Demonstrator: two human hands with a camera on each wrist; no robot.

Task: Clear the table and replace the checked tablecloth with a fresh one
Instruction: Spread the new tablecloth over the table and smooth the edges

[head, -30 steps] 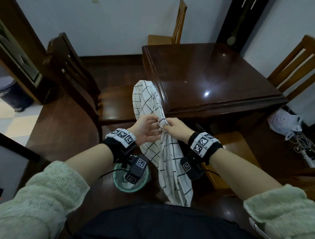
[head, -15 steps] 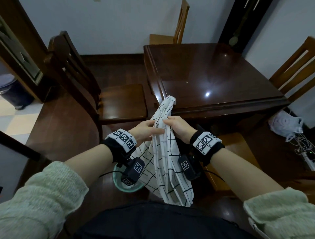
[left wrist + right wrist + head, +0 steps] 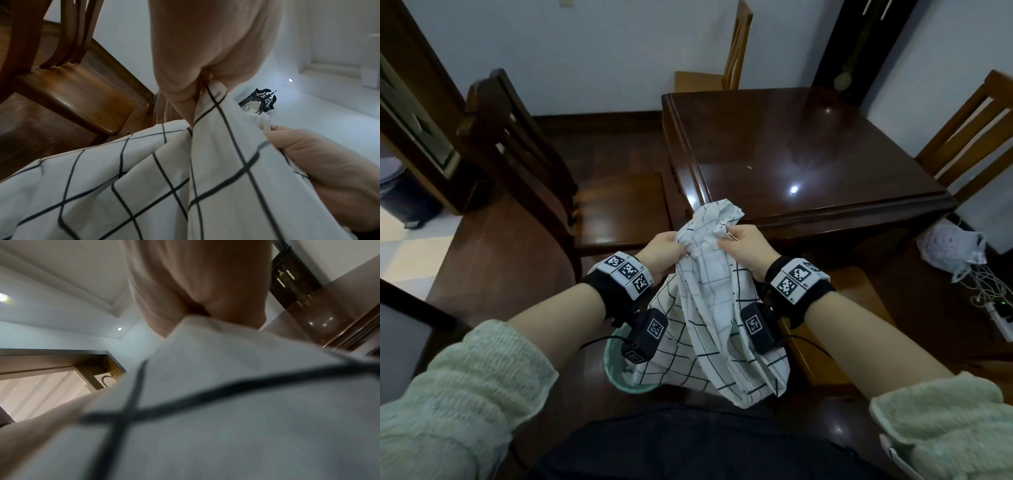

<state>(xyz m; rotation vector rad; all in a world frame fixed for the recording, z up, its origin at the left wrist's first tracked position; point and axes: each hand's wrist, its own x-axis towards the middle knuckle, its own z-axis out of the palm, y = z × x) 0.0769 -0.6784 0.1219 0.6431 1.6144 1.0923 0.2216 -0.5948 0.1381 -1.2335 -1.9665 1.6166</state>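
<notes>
Checked tablecloth (image 3: 709,308) now bunched off worktop (image 3: 808,144), frame centre; your left grip (image 3: 664,250) and right grip (image 3: 748,248) clutch it.

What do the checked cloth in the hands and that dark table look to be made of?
The checked tablecloth looks like thin woven fabric, perhaps cotton: it bunches and drapes in soft folds. The table looks like dark wood with glossy varnish: it mirrors the ceiling lights.

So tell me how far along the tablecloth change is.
Done: the table is bare and the checked tablecloth is off it. In hand: the left hand and right hand grip the bunched cloth, hanging over a green basin on the floor. Left: putting it away and spreading a fresh one; none is in view.
</notes>
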